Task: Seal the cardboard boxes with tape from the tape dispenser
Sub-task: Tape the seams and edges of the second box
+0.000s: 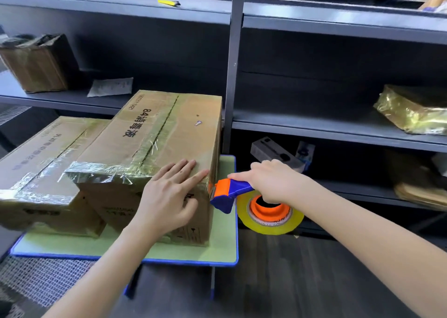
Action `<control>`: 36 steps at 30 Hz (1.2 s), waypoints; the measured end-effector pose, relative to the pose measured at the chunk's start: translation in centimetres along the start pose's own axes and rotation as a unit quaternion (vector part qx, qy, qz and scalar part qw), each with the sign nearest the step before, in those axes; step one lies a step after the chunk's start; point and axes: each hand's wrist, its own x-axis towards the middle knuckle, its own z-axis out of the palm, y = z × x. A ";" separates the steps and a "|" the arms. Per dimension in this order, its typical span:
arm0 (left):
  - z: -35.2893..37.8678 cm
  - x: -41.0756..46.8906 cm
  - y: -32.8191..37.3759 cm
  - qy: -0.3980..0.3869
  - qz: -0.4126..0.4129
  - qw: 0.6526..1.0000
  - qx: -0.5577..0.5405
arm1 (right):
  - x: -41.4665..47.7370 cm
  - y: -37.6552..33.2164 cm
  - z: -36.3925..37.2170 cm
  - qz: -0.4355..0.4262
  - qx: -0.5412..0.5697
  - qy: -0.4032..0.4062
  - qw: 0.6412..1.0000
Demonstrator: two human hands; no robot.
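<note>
Brown cardboard box sits centre frame on the green blue-edged table, long axis running up-frame. Left hand presses flat, fingers straight, on its near right corner. Right hand, just right of it, grips the blue-and-orange tape dispenser, nose touching that corner.

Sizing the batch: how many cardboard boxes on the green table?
2. The taller box under the left hand at the table's right end, by the tape dispenser; the lower box left of it, touching it. A smaller one behind could be hidden.
</note>
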 end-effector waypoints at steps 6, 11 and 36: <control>-0.1 0.6 1.1 0.032 -0.027 0.999 -0.007 | 0.7 0.1 -1.0 -0.009 -0.039 -0.003 0.999; -0.1 1.3 1.4 0.039 -0.023 0.998 -0.054 | 1.4 -0.3 -1.7 -0.021 -0.028 -0.037 0.999; 4.8 2.1 3.2 0.208 -0.056 0.973 0.085 | 1.3 1.9 -0.4 0.114 0.108 -0.053 0.986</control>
